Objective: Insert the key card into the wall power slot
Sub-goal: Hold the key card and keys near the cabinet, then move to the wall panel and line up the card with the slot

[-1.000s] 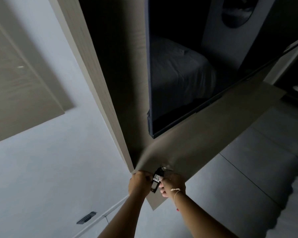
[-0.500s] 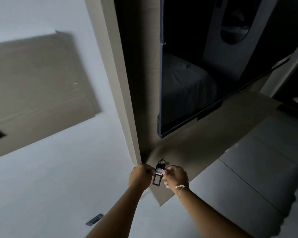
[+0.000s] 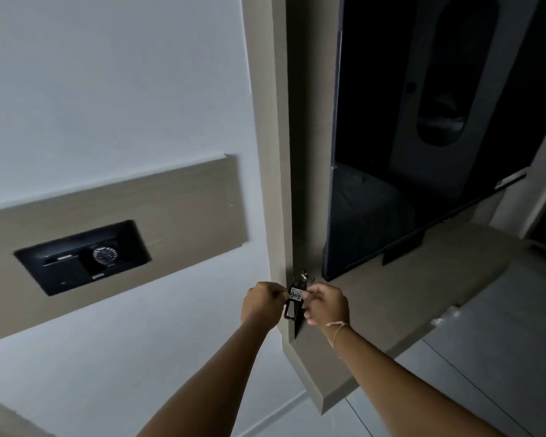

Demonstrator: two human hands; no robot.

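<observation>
I hold a black key card [image 3: 293, 305] with a white handwritten label and a metal key ring on top, upright between both hands. My left hand [image 3: 261, 305] pinches its left edge and my right hand [image 3: 327, 305] pinches its right edge. A black wall power slot panel [image 3: 82, 257], with a thin slot and a round dial, is set in a beige wood strip [image 3: 177, 197] on the white wall, well to the left of my hands. The card is apart from the panel.
A beige wall corner post [image 3: 276, 152] stands right behind my hands. To the right, a dark wall-mounted screen [image 3: 423, 137] reflects a bed. A beige ledge [image 3: 391, 298] runs below it, above grey floor tiles [image 3: 501, 357].
The view has swung left and up, bringing the black slot panel into sight. Both hands have stayed together on the key card, holding it much as before.
</observation>
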